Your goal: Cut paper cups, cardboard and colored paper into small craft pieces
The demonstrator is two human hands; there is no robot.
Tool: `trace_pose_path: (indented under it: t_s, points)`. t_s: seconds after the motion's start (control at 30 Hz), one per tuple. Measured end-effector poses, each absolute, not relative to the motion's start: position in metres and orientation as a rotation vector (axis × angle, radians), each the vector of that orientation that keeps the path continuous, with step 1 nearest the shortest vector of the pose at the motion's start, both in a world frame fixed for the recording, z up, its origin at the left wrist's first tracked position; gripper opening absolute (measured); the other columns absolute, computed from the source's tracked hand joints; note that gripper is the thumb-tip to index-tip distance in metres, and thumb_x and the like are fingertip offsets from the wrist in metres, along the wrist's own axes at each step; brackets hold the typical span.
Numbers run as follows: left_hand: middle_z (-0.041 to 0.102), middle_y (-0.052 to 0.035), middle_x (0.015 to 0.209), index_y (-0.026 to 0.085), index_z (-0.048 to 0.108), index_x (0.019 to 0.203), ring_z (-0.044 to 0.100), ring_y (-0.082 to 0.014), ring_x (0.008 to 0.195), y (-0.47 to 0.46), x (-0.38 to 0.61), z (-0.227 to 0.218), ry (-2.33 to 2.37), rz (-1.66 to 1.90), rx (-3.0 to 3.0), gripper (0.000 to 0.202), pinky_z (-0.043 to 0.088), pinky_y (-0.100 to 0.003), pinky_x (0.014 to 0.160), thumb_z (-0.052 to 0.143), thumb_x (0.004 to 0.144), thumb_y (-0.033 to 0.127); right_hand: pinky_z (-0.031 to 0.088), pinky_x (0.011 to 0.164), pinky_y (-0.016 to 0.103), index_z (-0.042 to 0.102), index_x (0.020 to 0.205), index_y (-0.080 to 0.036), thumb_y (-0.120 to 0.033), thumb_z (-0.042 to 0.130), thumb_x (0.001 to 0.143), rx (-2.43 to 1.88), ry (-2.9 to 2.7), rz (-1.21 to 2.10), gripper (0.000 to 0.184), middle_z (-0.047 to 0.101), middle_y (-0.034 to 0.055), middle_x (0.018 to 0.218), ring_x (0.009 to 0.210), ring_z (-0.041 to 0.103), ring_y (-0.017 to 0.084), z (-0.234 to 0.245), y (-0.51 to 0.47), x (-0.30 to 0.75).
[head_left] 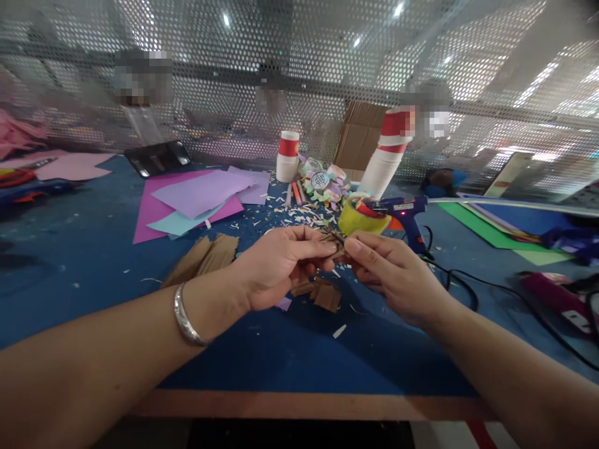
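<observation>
Between my two hands, above the middle of the blue table, is a small brown piece of torn cardboard [333, 237]. The fingers of my left hand [285, 259] pinch it from the left. My right hand [386, 262] grips its right side between thumb and fingers. Part of the piece is hidden by my fingertips. Just below my hands lie loose cardboard scraps [326, 294]. Larger corrugated cardboard strips [206, 259] rest left of my left hand, partly behind the wrist. A silver bangle [186, 318] is on my left wrist.
Behind my right hand a blue glue gun [405, 212] leans on a yellow tape roll [358, 218], its cable running right. Paper cup stacks [287, 156] stand before a perforated metal screen [224, 75]. Purple paper sheets [206, 193] lie left; paper shreds [304, 216] cover the centre.
</observation>
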State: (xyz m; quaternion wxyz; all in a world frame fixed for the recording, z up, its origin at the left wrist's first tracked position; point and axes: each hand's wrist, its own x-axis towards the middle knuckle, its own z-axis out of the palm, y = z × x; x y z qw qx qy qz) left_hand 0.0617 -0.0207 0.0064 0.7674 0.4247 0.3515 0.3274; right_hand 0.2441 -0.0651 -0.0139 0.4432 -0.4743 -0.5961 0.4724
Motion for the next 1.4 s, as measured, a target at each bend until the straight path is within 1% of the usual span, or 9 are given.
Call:
trace_pose_path:
  t_s: [0.13, 0.33, 0.47, 0.57, 0.63, 0.83, 1.03, 1.17, 1.4]
  points:
    - [0.065, -0.0001, 0.062, 0.013, 0.061, 0.065, 0.058, -0.0068, 0.059, -0.023, 0.060, 0.009, 0.751, 0.762, 0.944, 0.021, 0.041, -0.019, 0.062, 0.076, 0.080, 0.010, 0.013, 0.038, 0.020, 0.048, 0.074, -0.021, -0.060, 0.061, 0.094, -1.132, -1.485, 1.164, 0.046, 0.028, -0.0088, 0.059, 0.046, 0.022, 0.006, -0.014, -0.064, 0.242]
    - [0.065, -0.0006, 0.058, 0.015, 0.057, 0.063, 0.056, -0.0074, 0.055, -0.022, 0.068, 0.000, 0.787, 0.711, 0.892, 0.025, 0.036, -0.019, 0.055, 0.075, 0.080, 0.011, 0.011, 0.038, 0.021, 0.054, 0.078, -0.019, -0.063, 0.064, 0.090, -1.171, -1.465, 1.224, 0.047, 0.028, -0.0096, 0.058, 0.046, 0.018, 0.006, -0.018, -0.061, 0.244]
    - [0.065, 0.0007, 0.060, 0.014, 0.058, 0.064, 0.058, -0.0069, 0.056, -0.022, 0.069, 0.001, 0.779, 0.726, 0.926, 0.024, 0.039, -0.018, 0.057, 0.076, 0.080, 0.011, 0.010, 0.038, 0.021, 0.051, 0.074, -0.020, -0.065, 0.066, 0.088, -1.145, -1.431, 1.229, 0.049, 0.026, -0.0102, 0.058, 0.045, 0.017, 0.005, -0.017, -0.061, 0.242]
    - [0.061, 0.0022, 0.056, 0.014, 0.058, 0.063, 0.054, -0.0056, 0.052, -0.020, 0.066, 0.003, 0.804, 0.748, 0.986, 0.024, 0.036, -0.018, 0.053, 0.075, 0.080, 0.009, 0.011, 0.039, 0.022, 0.047, 0.071, -0.021, -0.064, 0.066, 0.088, -1.132, -1.406, 1.164, 0.050, 0.028, -0.0097, 0.057, 0.045, 0.019, 0.005, -0.016, -0.060, 0.242]
    - [0.060, 0.0029, 0.057, 0.014, 0.059, 0.066, 0.052, -0.0046, 0.051, -0.017, 0.064, 0.003, 0.816, 0.833, 1.026, 0.022, 0.035, -0.018, 0.052, 0.075, 0.081, 0.010, 0.013, 0.039, 0.022, 0.050, 0.072, -0.021, -0.063, 0.063, 0.091, -1.161, -1.440, 1.064, 0.048, 0.030, -0.0093, 0.055, 0.045, 0.021, 0.006, -0.017, -0.058, 0.245]
    - [0.066, 0.0024, 0.066, 0.014, 0.062, 0.079, 0.062, -0.0073, 0.061, -0.013, 0.061, -0.002, 0.759, 0.990, 1.093, 0.015, 0.045, -0.019, 0.060, 0.076, 0.082, 0.014, 0.016, 0.040, 0.024, 0.055, 0.079, -0.021, -0.065, 0.057, 0.094, -1.221, -1.536, 0.862, 0.047, 0.032, -0.0086, 0.055, 0.046, 0.023, 0.008, -0.022, -0.055, 0.251]
    - [0.069, 0.0010, 0.071, 0.013, 0.062, 0.077, 0.069, -0.0103, 0.069, -0.019, 0.064, -0.002, 0.701, 0.969, 1.079, 0.015, 0.053, -0.023, 0.068, 0.075, 0.083, 0.014, 0.020, 0.043, 0.025, 0.052, 0.075, -0.021, -0.062, 0.055, 0.096, -1.266, -1.652, 0.764, 0.046, 0.037, -0.0068, 0.057, 0.048, 0.028, 0.008, -0.018, -0.059, 0.249]
    - [0.070, 0.0000, 0.072, 0.013, 0.062, 0.077, 0.070, -0.0119, 0.069, -0.022, 0.067, -0.003, 0.677, 0.955, 1.055, 0.015, 0.057, -0.026, 0.071, 0.075, 0.082, 0.013, 0.023, 0.045, 0.026, 0.054, 0.076, -0.021, -0.063, 0.054, 0.096, -1.251, -1.693, 0.734, 0.046, 0.037, -0.0067, 0.057, 0.049, 0.030, 0.009, -0.016, -0.059, 0.248]
    - [0.071, -0.0012, 0.071, 0.014, 0.059, 0.076, 0.072, -0.0133, 0.070, -0.026, 0.069, 0.000, 0.680, 0.880, 1.021, 0.016, 0.056, -0.023, 0.065, 0.073, 0.084, 0.011, 0.027, 0.048, 0.027, 0.055, 0.074, -0.022, -0.063, 0.053, 0.096, -1.234, -1.735, 0.685, 0.047, 0.040, -0.0056, 0.055, 0.051, 0.035, 0.011, -0.010, -0.062, 0.247]
